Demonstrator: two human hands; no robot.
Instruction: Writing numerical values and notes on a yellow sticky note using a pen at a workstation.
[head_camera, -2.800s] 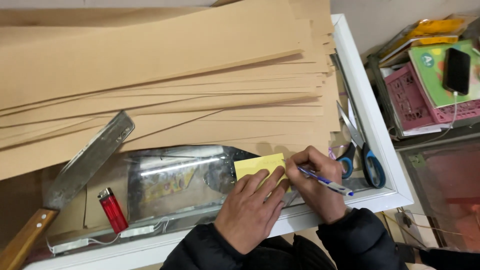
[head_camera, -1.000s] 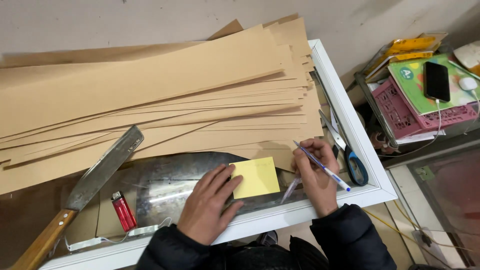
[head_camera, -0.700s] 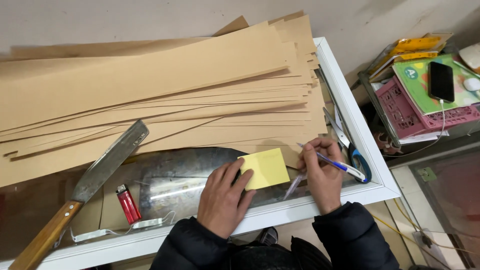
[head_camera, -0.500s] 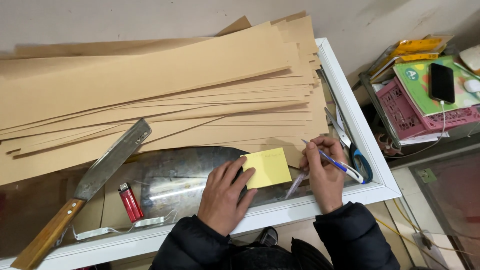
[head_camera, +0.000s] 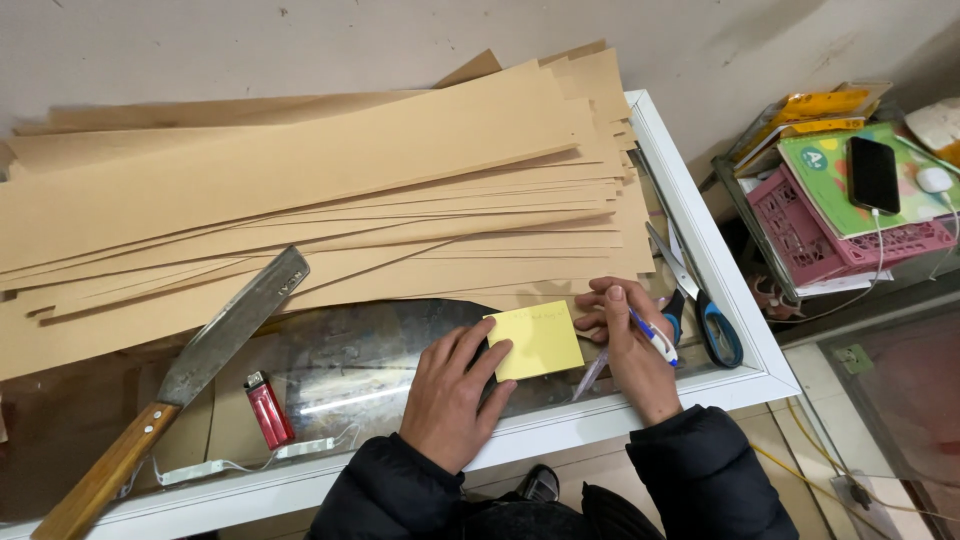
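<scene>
Pinning square yellow paper pad (head_camera: 538, 340), hands (head_camera: 455, 395) flat.

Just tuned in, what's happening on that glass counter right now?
A person is at a white-framed glass counter. Their left hand lies flat, fingertips pinning a square yellow sticky-note pad to the glass. Their right hand grips a blue-and-white pen at the pad's right edge. Faint writing shows along the pad's top. A big stack of long brown paper strips fills the back of the counter, with a wooden-handled cleaver, a red lighter and blue-handled scissors lying nearby.
</scene>
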